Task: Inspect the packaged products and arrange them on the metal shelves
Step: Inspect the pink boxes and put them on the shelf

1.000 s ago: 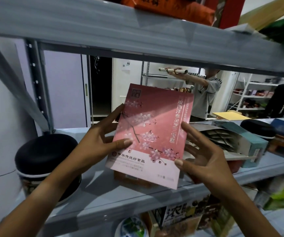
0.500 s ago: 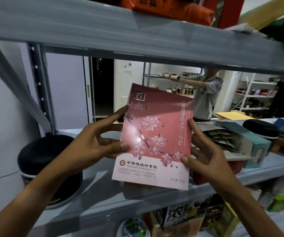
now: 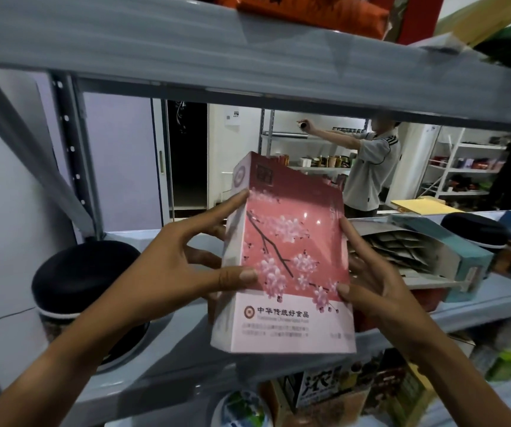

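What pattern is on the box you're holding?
Pale blossoms on a dark branch over pink, on the pink cardboard box; head view.

hands (image 3: 278, 272) holding pink box (image 3: 291, 272), metal shelf (image 3: 161, 359)

Head view, close, facing shelves (image 3: 248, 57)

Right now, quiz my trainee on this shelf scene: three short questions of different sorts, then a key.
1. True or false: the pink box is held by both the left hand and the right hand.
2. Multiple choice: what stands left of the pink box on the metal shelf? A) a black-lidded jar B) a glass bottle C) a folded towel
3. Fill in: the open teal box lies to the ____ of the pink box.

Key: 1 true; 2 A; 3 right.
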